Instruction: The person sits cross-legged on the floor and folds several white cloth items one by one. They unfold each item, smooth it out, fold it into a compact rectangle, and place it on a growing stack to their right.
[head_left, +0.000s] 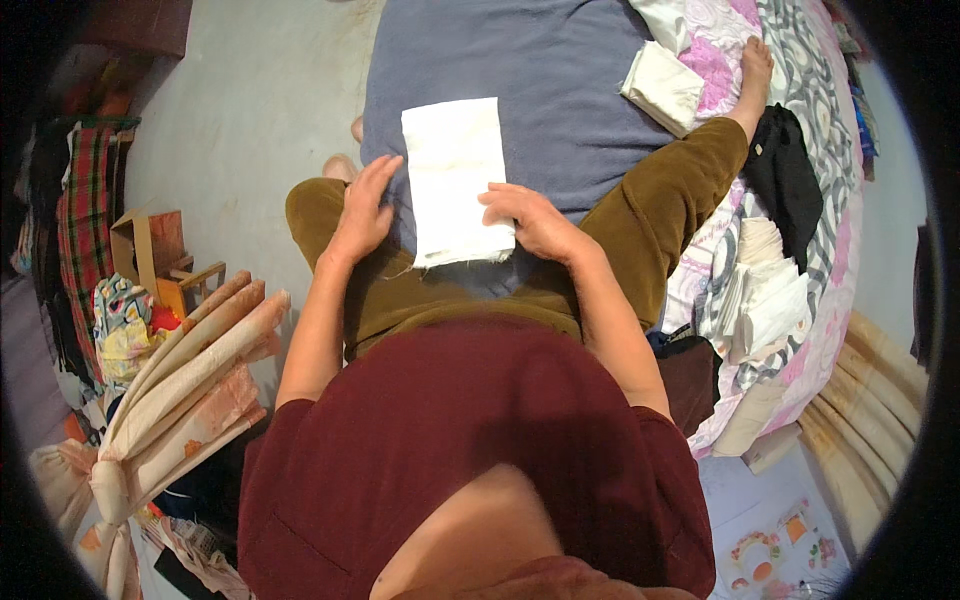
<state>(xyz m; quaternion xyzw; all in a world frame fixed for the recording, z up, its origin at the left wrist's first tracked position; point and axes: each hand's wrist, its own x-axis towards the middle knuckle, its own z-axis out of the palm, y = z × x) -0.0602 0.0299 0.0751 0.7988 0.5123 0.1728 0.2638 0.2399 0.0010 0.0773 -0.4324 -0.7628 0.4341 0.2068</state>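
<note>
A white folded cloth (455,165) lies flat on the blue-grey bedding (560,90) between my legs, its near edge frayed with loose threads. My left hand (368,208) is just beside the cloth's left edge, fingers stretched out and a little apart, holding nothing. On the cloth's right edge rests my right hand (535,222), its fingers spread and slightly bent over the fabric, not gripping it.
A folded white cloth bundle (664,88) lies beyond my right knee. More white cloths (768,300) and a black garment (783,170) lie on the patterned bedspread (830,90). At left are a tied curtain (190,390), an open cardboard box (133,245) and hanging clothes (85,210).
</note>
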